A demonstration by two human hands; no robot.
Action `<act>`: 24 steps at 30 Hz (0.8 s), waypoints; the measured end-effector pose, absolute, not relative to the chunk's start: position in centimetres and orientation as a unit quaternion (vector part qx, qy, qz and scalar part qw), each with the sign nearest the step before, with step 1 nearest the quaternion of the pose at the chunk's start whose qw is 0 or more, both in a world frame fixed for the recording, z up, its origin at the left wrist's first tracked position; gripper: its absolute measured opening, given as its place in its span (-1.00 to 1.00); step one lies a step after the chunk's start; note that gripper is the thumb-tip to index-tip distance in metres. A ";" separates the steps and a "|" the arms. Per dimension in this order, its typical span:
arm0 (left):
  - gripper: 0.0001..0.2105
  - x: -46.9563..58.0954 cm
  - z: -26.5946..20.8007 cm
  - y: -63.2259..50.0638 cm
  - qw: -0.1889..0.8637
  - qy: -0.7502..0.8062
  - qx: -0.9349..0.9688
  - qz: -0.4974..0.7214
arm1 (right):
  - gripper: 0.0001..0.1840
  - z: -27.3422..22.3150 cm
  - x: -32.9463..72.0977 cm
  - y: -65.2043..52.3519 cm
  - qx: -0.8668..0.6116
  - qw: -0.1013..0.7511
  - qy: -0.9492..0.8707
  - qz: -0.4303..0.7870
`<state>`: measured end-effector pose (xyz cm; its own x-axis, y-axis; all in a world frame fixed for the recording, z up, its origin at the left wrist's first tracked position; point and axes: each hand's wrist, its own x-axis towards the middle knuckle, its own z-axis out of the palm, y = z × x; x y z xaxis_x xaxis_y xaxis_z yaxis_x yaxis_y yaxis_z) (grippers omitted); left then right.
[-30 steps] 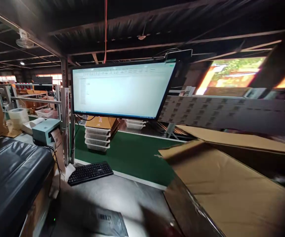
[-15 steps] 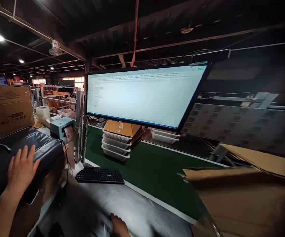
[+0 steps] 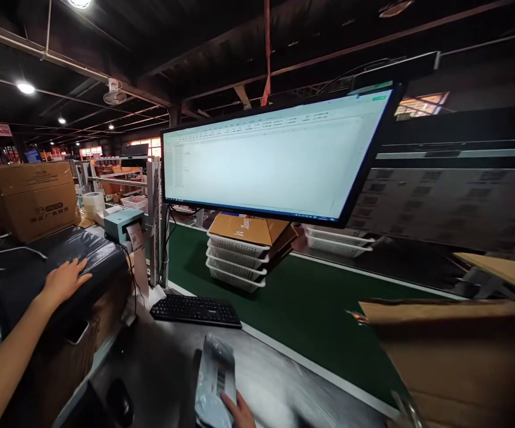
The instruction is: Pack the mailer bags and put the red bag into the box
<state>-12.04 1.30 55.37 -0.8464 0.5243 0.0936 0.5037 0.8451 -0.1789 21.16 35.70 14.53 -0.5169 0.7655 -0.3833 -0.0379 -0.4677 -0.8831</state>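
While 0.5 s ago the right hand (image 3: pixel 239 413) lay low on the steel bench, it now grips a grey poly mailer (image 3: pixel 215 380) upright, barcode label showing (near the keyboard (image 3: pixel 196 310)). Left hand (image 3: pixel 65 279), fingers spread flat, has settled onto the black bag stack (image 3: pixel 101 252).

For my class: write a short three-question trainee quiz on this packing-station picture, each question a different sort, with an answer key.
1. True or false: the left hand rests flat on the stack of dark bags.
2. What does the right hand hold? A) grey labelled parcel B) keyboard C) tape roll
3. Fill in: the white baskets stand on the green ____.

Key: 1 true. 2 A, the grey parcel; the keyboard lies untouched. 3 belt.
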 end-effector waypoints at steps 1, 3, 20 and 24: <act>-0.44 -12.3 55.2 1.3 0.080 -0.956 -0.271 0.075 | -0.18 15.6 21.4 35.0 -0.403 0.249 -0.411 0.779; -0.48 -12.6 55.2 1.3 0.097 -0.953 -0.281 0.063 | -0.09 18.0 21.5 33.8 -0.392 0.214 -0.364 0.817; -0.47 -11.1 53.7 1.3 0.265 -0.868 -0.404 0.112 | -0.17 36.6 18.2 24.8 -0.279 0.337 -0.365 0.822; -0.48 -11.6 54.6 1.5 0.247 -0.884 -0.384 0.099 | -0.17 37.5 19.1 23.8 -0.273 0.363 -0.394 0.799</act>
